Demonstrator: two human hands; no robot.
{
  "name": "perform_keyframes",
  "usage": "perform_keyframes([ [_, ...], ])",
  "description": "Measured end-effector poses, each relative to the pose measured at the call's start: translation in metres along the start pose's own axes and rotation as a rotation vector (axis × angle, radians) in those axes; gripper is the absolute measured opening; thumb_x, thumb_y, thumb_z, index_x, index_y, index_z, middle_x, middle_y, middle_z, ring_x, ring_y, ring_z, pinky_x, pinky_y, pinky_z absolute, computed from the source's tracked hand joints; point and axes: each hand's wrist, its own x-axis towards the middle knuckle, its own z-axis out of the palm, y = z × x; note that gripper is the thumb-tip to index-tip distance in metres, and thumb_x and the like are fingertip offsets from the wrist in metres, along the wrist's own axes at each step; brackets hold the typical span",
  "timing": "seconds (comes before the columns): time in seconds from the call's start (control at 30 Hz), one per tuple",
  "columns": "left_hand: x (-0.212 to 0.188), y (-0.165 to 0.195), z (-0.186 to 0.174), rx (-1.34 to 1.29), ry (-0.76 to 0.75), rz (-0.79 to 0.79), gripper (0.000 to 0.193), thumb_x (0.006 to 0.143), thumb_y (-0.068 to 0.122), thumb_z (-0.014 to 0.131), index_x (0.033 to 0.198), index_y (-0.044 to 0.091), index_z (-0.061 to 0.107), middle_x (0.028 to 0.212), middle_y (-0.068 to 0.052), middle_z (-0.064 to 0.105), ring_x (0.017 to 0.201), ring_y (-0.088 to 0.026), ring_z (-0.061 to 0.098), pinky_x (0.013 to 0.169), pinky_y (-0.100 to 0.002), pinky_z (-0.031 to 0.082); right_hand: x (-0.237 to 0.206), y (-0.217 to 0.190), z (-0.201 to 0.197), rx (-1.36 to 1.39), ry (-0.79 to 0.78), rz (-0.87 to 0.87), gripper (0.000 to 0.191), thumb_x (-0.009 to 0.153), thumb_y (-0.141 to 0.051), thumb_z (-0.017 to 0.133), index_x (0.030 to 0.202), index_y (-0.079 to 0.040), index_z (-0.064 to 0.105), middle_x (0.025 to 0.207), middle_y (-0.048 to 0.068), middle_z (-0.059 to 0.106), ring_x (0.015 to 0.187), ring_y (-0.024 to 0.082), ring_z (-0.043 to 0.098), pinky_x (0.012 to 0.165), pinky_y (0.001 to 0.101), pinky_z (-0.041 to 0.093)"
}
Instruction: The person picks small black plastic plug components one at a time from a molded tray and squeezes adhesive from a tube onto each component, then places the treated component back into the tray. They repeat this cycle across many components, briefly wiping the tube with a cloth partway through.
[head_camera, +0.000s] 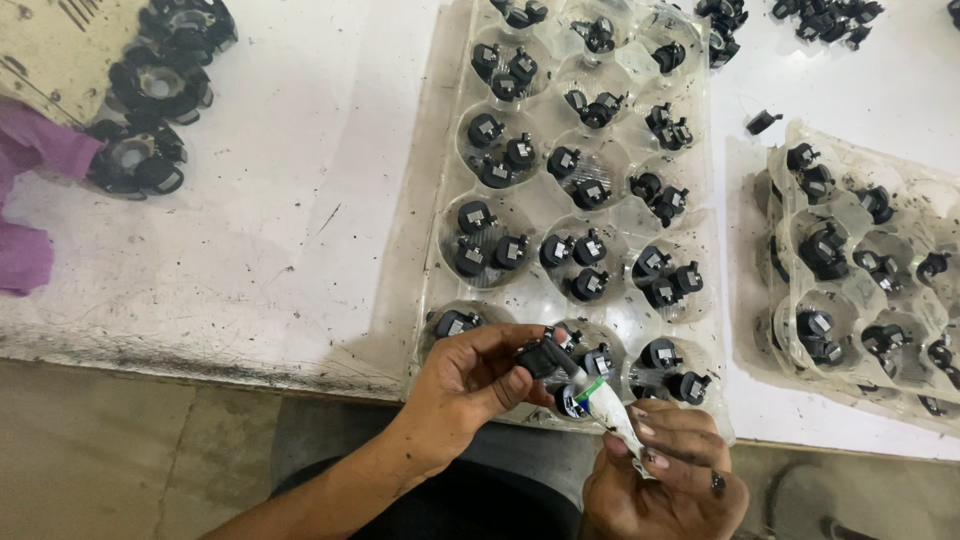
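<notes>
The person sits at the edge of a white desk (250, 250), both hands working just in front of a clear plastic tray (715, 330) whose round pockets each hold two or three small black parts. The left hand (465, 385) has its fingers closed around one small black plastic part (540, 357), lifted just above the tray's near row. The right hand (665, 470) pinches a small white squeeze tube (610, 408), crumpled and with a green band near the neck, its nozzle angled up to meet the black part. Whether the nozzle is actually touching the part, I cannot tell from here.

The part looks light and rigid, a moulded piece with a pale square face like its neighbours; it seems best held by its round body between thumb and forefinger, as it is, leaving the face free. The tube is soft and already squashed, so I judge that it yields to the lightest pressure and is best gripped low on its flattened end. The tray is thin and flimsy, and overhangs the desk's edge a little.

A second tray (850, 160) of the same kind lies to the right, a loose black part (763, 122) between the two. Larger black ring-shaped pieces (150, 85) sit at the far left beside purple cloth (40, 150).
</notes>
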Motion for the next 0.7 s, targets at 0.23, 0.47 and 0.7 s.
perform_keyframes([
  [0.23,-0.001,-0.003,-0.001,-0.022,-0.013,0.001,0.046,0.097,0.022,0.07,0.135,-0.003,0.063,0.118,-0.01,0.073,0.093,-0.018,0.073,0.088,-0.037,0.063,0.002,-0.01,-0.001,-0.047,-0.011,0.044,0.044,0.084,0.016,0.072,0.104,-0.008,0.041,0.089,0.015,0.063,0.085,0.025,0.07,0.083,0.0409,0.065],
  [0.47,-0.001,-0.005,-0.004,-0.039,-0.004,-0.019,0.047,0.097,0.026,0.069,0.134,-0.003,0.064,0.12,-0.01,0.073,0.091,-0.018,0.073,0.086,-0.037,0.063,0.007,-0.012,0.003,-0.024,-0.006,0.064,0.042,0.082,0.017,0.072,0.099,-0.007,0.042,0.085,0.016,0.062,0.084,0.025,0.07,0.079,0.0405,0.065],
  [0.7,-0.002,-0.006,-0.007,-0.135,-0.035,-0.003,0.046,0.1,0.028,0.067,0.133,-0.003,0.064,0.128,-0.01,0.072,0.088,-0.019,0.071,0.085,-0.038,0.061,0.009,-0.008,0.001,0.015,-0.03,0.039,0.043,0.079,0.016,0.076,0.099,-0.006,0.046,0.085,0.016,0.064,0.083,0.024,0.07,0.079,0.0396,0.064],
])
